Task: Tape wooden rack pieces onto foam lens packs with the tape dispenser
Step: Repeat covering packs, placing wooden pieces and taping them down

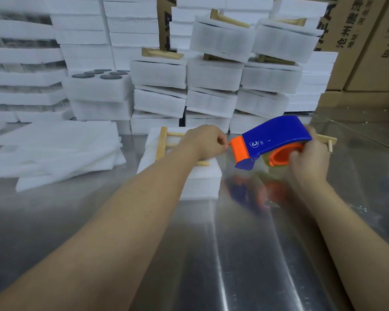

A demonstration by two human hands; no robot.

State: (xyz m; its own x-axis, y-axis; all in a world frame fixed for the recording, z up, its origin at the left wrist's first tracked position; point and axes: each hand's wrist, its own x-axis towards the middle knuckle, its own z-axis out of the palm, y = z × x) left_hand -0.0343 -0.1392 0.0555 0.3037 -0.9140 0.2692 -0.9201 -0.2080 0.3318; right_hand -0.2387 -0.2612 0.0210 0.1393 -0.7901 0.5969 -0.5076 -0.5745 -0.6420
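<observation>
A white foam lens pack (198,182) lies on the metal table in front of me, with a wooden rack piece (162,143) on top of it. My left hand (206,141) hovers over the rack, its fingertips pinching the tape end at the orange mouth of the dispenser. My right hand (310,158) grips the blue and orange tape dispenser (272,140), held just right of the pack and above the table. Most of the rack is hidden under my left hand and wrist.
Another wooden rack piece (326,140) lies behind my right hand. Loose foam sheets (54,151) are piled at the left. Stacks of foam packs (213,81), some topped with racks, fill the back. Cardboard boxes (368,46) stand at the back right. The metal table (245,254) reflects light.
</observation>
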